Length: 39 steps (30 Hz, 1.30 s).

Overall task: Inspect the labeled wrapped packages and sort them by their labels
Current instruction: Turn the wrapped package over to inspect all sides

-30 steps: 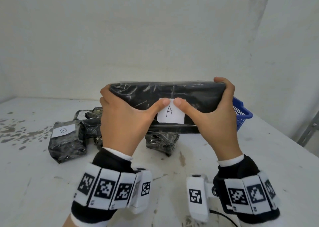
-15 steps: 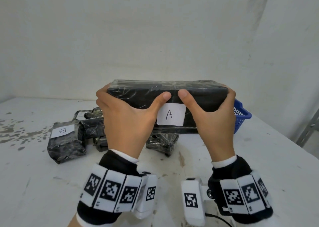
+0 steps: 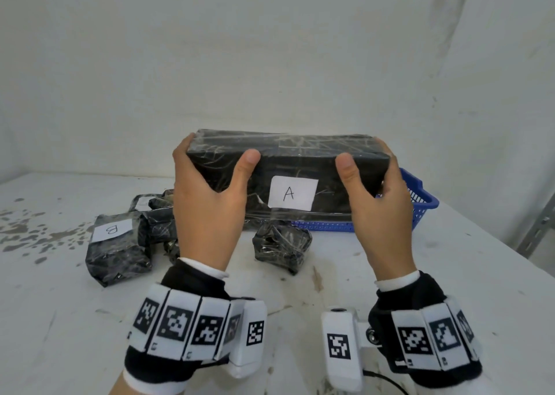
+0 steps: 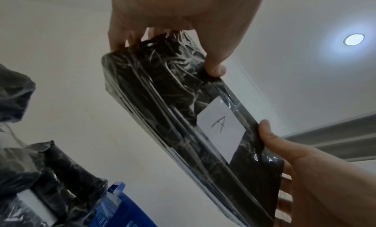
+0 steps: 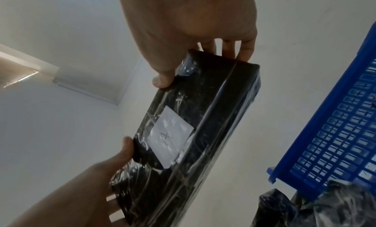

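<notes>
My left hand [image 3: 207, 211] and right hand [image 3: 381, 214] clamp the ends of the A-labelled package [image 3: 285, 166], raised mid-frame above the surface [image 3: 390, 274]. The slick wrap could slide from my fingers, I reckon, dropping it onto the B-labelled package [image 3: 117, 247] pile rather than the blue basket [image 3: 420, 202].

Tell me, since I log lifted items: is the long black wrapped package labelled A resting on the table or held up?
Held up. The left hand and right hand grip the ends of the long black plastic-wrapped package above the white table.
</notes>
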Tool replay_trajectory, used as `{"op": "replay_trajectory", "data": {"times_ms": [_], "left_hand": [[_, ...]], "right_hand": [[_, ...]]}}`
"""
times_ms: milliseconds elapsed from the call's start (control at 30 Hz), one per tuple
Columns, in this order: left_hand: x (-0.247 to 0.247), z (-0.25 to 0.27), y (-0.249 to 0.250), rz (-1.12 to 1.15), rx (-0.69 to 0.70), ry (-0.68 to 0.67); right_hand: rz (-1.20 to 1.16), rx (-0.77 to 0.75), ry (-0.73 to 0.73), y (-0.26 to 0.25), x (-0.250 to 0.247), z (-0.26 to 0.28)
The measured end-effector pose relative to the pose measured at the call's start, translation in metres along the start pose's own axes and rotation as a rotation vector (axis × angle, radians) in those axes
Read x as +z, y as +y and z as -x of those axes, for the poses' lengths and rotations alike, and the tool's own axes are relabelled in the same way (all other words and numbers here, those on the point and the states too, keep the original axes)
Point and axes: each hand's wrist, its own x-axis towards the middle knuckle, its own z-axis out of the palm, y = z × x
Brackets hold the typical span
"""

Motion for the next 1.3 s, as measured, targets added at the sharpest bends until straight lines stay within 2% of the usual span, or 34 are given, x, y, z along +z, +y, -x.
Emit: {"op": "replay_trajectory", "data": {"times_ms": [167, 300, 467, 633, 800, 933, 1200, 1300], "left_hand": [[0.001, 0.0, 0.002, 0.008, -0.026, -0.012], [-0.002, -0.007, -0.002, 0.051, -0.099, -0.043], [-0.003, -0.013, -0.005, 0.226, -0.207, -0.075], [-0.003, -0.012, -0.005, 0.199, -0.137, -0.063], [-0.006, -0.01, -0.002, 0.14, -0.121, -0.137], [-0.006, -0.012, -0.004, 0.214, -0.159, -0.122], [-0.004, -0.008, -0.001, 0.227, -0.13, -0.178], [-0.006, -0.007, 0.001, 0.219, -0.105, -0.244]], "right_hand": [[-0.123, 0.056, 0.007, -0.006, -0.005, -0.004], [-0.223, 0.163, -0.082, -0.007, -0.011, -0.009], [-0.19, 0.207, -0.177, -0.005, -0.019, -0.016], [-0.305, 0.245, -0.211, -0.001, -0.025, -0.02], [-0.362, 0.24, -0.159, 0.002, -0.025, -0.022], [-0.332, 0.22, -0.101, 0.002, -0.025, -0.021], [-0.243, 0.148, -0.093, -0.001, -0.024, -0.016], [-0.24, 0.116, -0.097, -0.003, -0.023, -0.015]]}}
